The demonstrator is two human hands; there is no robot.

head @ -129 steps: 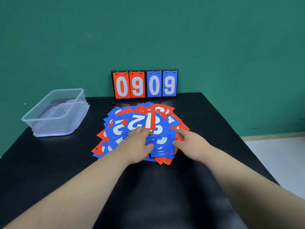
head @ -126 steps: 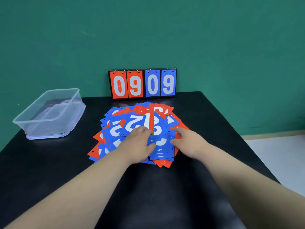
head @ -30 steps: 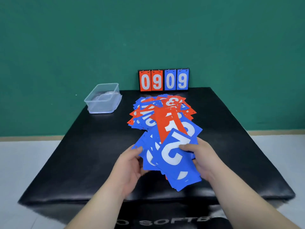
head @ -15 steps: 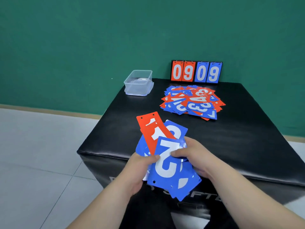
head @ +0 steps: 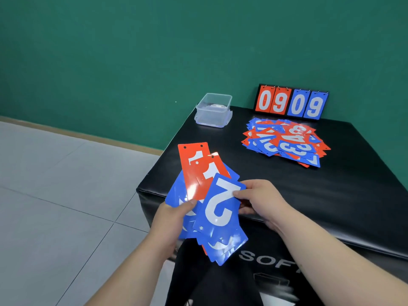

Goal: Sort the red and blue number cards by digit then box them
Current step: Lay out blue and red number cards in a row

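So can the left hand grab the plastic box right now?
Probably not: the left hand grips a fan of cards, and the plastic box sits far off at the back corner of the table.

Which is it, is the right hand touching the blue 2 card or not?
Touching. The head view shows the thumb of the right hand lying on the face of the blue 2 card, pinching its edge.

On the surface [head: 287,195], the box [head: 213,110] sits at the far left corner, and the flip scoreboard [head: 291,103] stands upright along the far edge to its right. Just before the scoreboard lies the loose pile of cards [head: 284,140], well apart from the fan of cards [head: 212,202] held over the near left corner between the left hand [head: 170,219] and the right hand [head: 262,202].
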